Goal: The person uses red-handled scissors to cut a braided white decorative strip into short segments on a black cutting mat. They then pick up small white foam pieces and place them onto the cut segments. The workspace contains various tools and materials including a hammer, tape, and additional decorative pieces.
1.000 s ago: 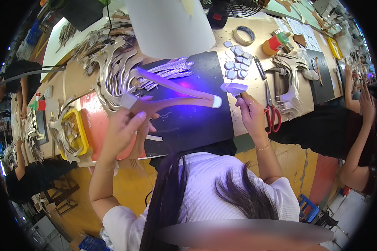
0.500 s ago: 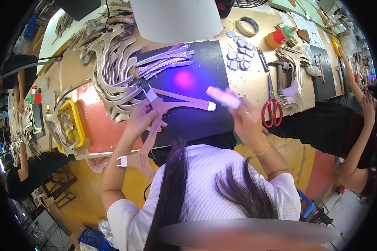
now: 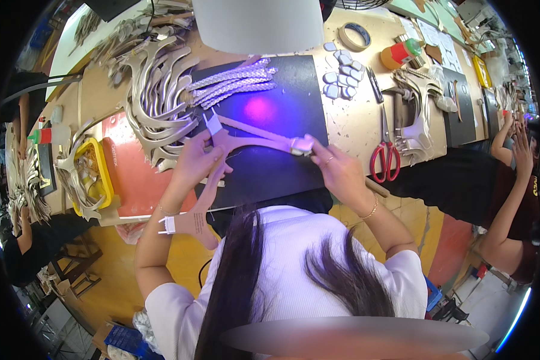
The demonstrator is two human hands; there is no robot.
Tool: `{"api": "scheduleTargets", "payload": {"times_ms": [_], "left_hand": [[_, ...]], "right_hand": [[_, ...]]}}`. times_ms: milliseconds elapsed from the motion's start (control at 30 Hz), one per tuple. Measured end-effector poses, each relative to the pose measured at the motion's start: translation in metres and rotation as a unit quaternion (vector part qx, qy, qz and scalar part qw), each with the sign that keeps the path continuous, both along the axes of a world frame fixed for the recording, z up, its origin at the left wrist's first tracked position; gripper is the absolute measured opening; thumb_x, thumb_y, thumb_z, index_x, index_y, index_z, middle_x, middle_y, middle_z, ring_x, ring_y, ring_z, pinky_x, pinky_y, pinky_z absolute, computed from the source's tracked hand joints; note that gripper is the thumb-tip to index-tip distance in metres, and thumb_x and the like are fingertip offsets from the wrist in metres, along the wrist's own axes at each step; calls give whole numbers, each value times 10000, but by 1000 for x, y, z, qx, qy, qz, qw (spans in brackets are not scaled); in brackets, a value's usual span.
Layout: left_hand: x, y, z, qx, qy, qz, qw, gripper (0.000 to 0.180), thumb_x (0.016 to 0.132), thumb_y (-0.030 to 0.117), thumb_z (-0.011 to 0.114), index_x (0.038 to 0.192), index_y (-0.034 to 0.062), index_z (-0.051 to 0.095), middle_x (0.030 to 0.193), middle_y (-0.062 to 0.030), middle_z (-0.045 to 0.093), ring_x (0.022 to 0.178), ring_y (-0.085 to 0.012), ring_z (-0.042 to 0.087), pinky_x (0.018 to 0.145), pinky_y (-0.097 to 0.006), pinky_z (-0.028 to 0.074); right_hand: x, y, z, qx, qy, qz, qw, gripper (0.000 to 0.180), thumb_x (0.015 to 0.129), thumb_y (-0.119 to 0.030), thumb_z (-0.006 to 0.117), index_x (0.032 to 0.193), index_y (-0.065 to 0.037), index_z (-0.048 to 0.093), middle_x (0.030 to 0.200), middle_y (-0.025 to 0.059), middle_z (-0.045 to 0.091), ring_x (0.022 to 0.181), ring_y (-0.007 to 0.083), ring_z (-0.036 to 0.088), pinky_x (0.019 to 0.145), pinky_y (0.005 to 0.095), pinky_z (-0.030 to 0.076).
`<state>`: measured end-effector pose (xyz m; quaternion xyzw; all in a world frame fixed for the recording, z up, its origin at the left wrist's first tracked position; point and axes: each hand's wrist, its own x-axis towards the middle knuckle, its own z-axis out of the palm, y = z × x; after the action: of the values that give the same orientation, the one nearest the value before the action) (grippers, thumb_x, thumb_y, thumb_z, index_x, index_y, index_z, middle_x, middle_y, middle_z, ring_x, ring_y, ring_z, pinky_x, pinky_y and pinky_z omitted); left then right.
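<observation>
My left hand (image 3: 197, 163) is closed round a pale, branching strap piece (image 3: 246, 143), like a sandal upper, near its fork. One arm reaches right over the black mat, and another hangs down past my left wrist. White tabs with prongs sit on two of its ends. A thin braided strip (image 3: 249, 127) runs beside the right-hand arm. My right hand (image 3: 343, 175) pinches a small pale block (image 3: 303, 144) at that arm's tip. The block overlaps the tip and partly hides it. Purple light falls on the mat just beyond.
Braided strips (image 3: 237, 81) and a heap of similar pieces (image 3: 153, 102) lie beyond my left hand. Small grey pads (image 3: 346, 78), red-handled scissors (image 3: 385, 162), a tape roll (image 3: 354, 37) and a green-capped bottle (image 3: 401, 54) lie to the right. A white lamp (image 3: 258, 27) overhangs the mat (image 3: 270, 186).
My right hand has moved left and brought the pale block from above and beside the strap's tip onto it. My left hand keeps hold of the strap piece.
</observation>
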<state>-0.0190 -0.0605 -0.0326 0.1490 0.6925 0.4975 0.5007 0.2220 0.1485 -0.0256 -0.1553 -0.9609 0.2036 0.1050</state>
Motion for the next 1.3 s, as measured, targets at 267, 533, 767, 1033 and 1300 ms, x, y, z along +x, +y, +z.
{"api": "scheduleTargets", "payload": {"times_ms": [267, 533, 767, 1033, 1300], "left_hand": [[-3, 1, 1, 6, -9, 1, 1000, 403, 933, 51, 525, 1319, -53, 477, 987, -142, 656, 668, -246, 720, 509, -293, 572], [5, 2, 17, 35, -6, -18, 999, 258, 936, 134, 643, 1100, -61, 607, 903, -102, 670, 695, -197, 712, 546, -266, 543], [25, 15, 60, 50, -14, -142, 989, 150, 872, 39, 716, 954, -54, 633, 814, -81, 660, 719, -172, 702, 587, -248, 532], [31, 41, 64, 192, -54, -115, 973, 173, 914, 81, 668, 1013, -60, 669, 939, -156, 709, 813, -201, 712, 674, -274, 582], [-23, 11, 43, 160, 165, 78, 970, 206, 993, 149, 573, 1032, -35, 658, 940, -131, 712, 822, -199, 709, 686, -278, 585]], "right_hand": [[-2, -4, -7, -6, -13, 16, 1000, 479, 857, -159, 688, 1327, -194, 604, 762, 51, 547, 621, 229, 585, 547, 364, 480], [-57, 41, -28, 58, 51, -137, 988, 332, 846, -147, 691, 1177, -176, 700, 927, 72, 651, 837, 259, 613, 711, 368, 513], [-47, 24, 38, -352, 83, 178, 915, 562, 751, -346, 791, 1232, -86, 664, 1054, 123, 638, 856, 267, 615, 778, 360, 506], [-7, 35, 98, -256, 80, 159, 950, 238, 857, -246, 702, 1014, -68, 680, 858, 111, 635, 781, 288, 632, 726, 407, 495], [116, 103, 163, 151, 211, -276, 926, 369, 836, 70, 632, 1153, -96, 724, 886, 80, 596, 696, 136, 565, 615, 257, 455]]}}
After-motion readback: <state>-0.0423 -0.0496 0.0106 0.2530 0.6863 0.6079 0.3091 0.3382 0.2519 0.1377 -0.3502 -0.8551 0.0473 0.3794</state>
